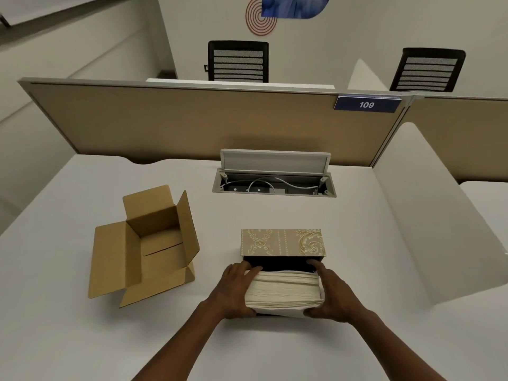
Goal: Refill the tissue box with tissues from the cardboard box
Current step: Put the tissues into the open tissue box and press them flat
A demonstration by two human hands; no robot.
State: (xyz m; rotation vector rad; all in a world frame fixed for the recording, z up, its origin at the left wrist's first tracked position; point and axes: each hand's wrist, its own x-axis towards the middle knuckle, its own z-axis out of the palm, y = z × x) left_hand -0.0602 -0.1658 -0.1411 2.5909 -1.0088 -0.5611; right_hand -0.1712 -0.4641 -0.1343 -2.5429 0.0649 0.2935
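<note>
A thick stack of cream tissues (pixel 284 291) sits in the mouth of the tissue box (pixel 283 243), a beige box with gold ornament and a dark inside. The stack's far end lies over the dark opening; its near end sticks out toward me. My left hand (pixel 237 291) grips the stack's left side. My right hand (pixel 330 294) grips its right side. To the left, the brown cardboard box (pixel 154 243) stands with its flaps spread and no tissues showing inside.
Everything rests on a white desk (pixel 275 347). Behind the tissue box is a cable hatch (pixel 273 182) with its lid raised. A tan partition (pixel 192 125) closes the back, a white divider (pixel 428 215) the right. Two black chairs stand beyond.
</note>
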